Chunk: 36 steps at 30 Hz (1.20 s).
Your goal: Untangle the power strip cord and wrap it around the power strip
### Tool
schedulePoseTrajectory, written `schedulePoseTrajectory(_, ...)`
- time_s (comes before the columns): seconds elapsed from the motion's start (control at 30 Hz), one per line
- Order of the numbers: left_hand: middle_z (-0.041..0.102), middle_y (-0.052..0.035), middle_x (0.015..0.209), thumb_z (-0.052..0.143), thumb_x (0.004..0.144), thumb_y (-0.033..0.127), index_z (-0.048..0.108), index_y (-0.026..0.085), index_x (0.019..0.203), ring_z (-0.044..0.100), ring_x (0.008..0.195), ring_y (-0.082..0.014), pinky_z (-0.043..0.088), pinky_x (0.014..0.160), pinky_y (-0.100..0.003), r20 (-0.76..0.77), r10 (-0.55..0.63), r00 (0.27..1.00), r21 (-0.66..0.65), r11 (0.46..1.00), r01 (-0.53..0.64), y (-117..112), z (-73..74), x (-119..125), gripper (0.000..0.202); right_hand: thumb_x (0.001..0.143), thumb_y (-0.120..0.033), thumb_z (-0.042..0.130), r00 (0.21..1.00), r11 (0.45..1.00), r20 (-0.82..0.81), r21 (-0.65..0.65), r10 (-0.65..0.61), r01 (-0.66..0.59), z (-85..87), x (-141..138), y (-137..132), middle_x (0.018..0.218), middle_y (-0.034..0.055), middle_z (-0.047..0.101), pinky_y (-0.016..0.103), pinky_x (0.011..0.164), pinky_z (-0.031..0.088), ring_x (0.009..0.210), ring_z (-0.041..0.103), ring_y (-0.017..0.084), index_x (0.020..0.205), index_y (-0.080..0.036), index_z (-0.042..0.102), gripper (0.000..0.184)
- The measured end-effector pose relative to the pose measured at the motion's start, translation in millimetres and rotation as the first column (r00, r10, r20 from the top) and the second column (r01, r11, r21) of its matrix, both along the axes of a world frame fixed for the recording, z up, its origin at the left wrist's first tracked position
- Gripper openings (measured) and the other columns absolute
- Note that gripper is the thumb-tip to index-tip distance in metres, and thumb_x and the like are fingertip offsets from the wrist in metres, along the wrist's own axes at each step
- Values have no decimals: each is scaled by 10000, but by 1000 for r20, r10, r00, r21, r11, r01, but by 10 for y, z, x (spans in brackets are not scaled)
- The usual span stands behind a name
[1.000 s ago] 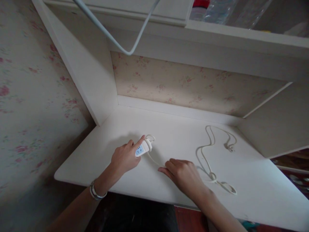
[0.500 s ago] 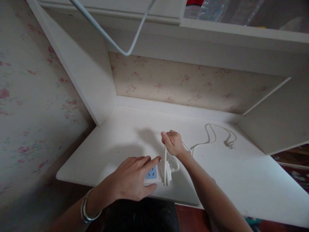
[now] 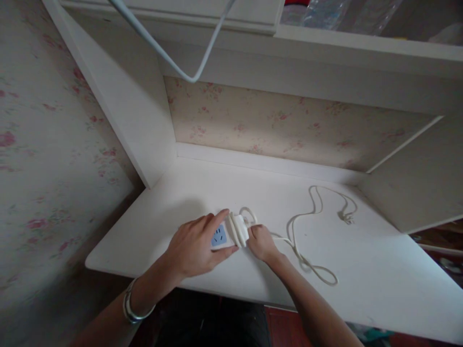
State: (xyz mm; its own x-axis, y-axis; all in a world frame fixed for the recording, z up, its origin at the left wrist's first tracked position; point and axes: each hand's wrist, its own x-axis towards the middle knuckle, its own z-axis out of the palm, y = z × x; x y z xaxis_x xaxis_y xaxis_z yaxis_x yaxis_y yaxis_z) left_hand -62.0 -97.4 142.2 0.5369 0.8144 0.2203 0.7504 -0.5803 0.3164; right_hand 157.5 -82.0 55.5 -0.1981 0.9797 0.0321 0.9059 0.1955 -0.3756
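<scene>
A white power strip (image 3: 227, 239) with blue socket faces lies tilted under my left hand (image 3: 197, 245), whose thumb and fingers grip its two long sides. Several turns of its white cord (image 3: 237, 230) are wound around the right end of the strip. My right hand (image 3: 262, 243) is closed at that end, low beside the wound turns, with the cord running out from it. From there the loose cord (image 3: 294, 236) trails right across the desk in loops, ending in a plug (image 3: 346, 218). The fingertips of my right hand are partly hidden.
The white desk top (image 3: 217, 180) has a side panel (image 3: 126, 111) on the left and another on the right. Above it runs a shelf (image 3: 361, 48) holding plastic-wrapped items. A pale bent rod or cable (image 3: 191, 77) hangs close to the camera.
My right hand has come down and nearer from above the strip to beside its end, bringing the cord around. The strip has moved up and tilted. A loop of loose cord now shows at the right.
</scene>
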Motion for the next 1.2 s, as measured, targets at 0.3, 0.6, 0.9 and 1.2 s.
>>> schedulePoseTrajectory(0.3, 585, -103, 1004, 458, 887, 446, 206, 214, 1467, 602, 920, -242, 474, 772, -333, -173, 216, 961, 54, 976, -210, 186, -336, 197, 674, 969, -291, 366, 952, 879, 255, 397, 168, -262, 372, 79, -430, 569, 30, 596, 300, 578, 254, 517, 510, 120, 683, -179, 594, 383)
schedulePoseTrajectory(0.6, 653, -63, 1004, 521, 782, 631, 468, 272, 1274, 646, 901, -260, 500, 773, -367, -174, -53, 983, -154, 988, 26, -70, -380, 374, 611, 953, -311, 338, 901, 789, 186, 435, 392, -433, 751, 40, -45, 483, 12, 501, 303, 554, 242, 463, 395, 110, 590, -182, 561, 445)
schedulePoseTrajectory(0.9, 659, -53, 1020, 571, 714, 687, 489, 249, 1185, 638, 932, -272, 492, 800, -397, -90, -198, 976, -132, 974, 185, -241, -41, 229, 649, 977, -387, 225, 909, 977, -360, 107, 210, -183, 572, 59, 344, 522, -19, 493, 223, 585, 348, 536, 492, 110, 613, -186, 530, 516)
schedulePoseTrajectory(1.2, 663, -84, 1088, 540, 781, 618, 417, 223, 1214, 652, 941, -289, 510, 756, -398, -18, 53, 998, -125, 991, -55, -74, -13, 163, 598, 923, -196, 361, 976, 976, -10, -23, 216, -216, 74, 71, 76, 675, 58, 647, 248, 574, 330, 604, 570, 147, 785, -159, 620, 296)
